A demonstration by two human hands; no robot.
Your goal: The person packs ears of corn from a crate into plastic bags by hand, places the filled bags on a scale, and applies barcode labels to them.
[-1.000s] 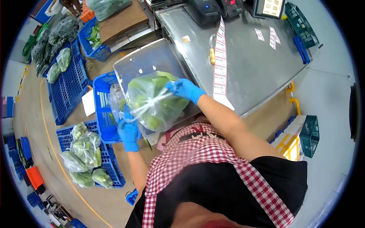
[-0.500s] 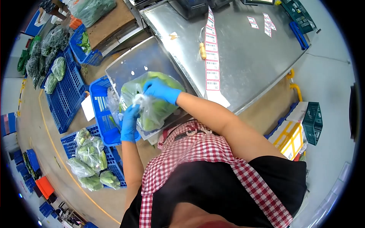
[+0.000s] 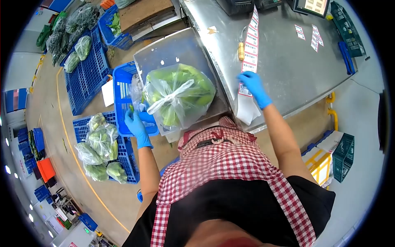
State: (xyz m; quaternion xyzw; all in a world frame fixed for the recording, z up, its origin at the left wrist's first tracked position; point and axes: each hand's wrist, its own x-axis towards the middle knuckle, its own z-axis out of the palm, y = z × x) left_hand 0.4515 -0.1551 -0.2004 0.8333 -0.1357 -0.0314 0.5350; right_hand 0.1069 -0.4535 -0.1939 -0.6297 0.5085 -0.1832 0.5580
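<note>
A clear plastic bag of green vegetables [image 3: 181,96], knotted at its middle, rests on the grey platform [image 3: 154,51]. Just left of the bag, over the blue basket's edge, is my left hand [image 3: 138,126] in a blue glove, fingers apart and holding nothing. My right hand [image 3: 255,88], also gloved, touches the strip of printed labels [image 3: 251,45] on the metal table; its fingers are closed near the lower labels, and whether they pinch one is hard to make out. A yellow-handled tool [image 3: 241,51] lies beside the strip.
A blue basket [image 3: 122,88] stands left of the platform. Bagged vegetables [image 3: 98,142] lie on a blue crate on the floor. The metal table [image 3: 288,78] carries loose labels [image 3: 315,39], a black device [image 3: 234,6] and a screen [image 3: 313,6].
Both hands have let go of the bag, which now shows a gathered knot. My right hand has moved right to the label strip; my left hand has drawn back slightly left.
</note>
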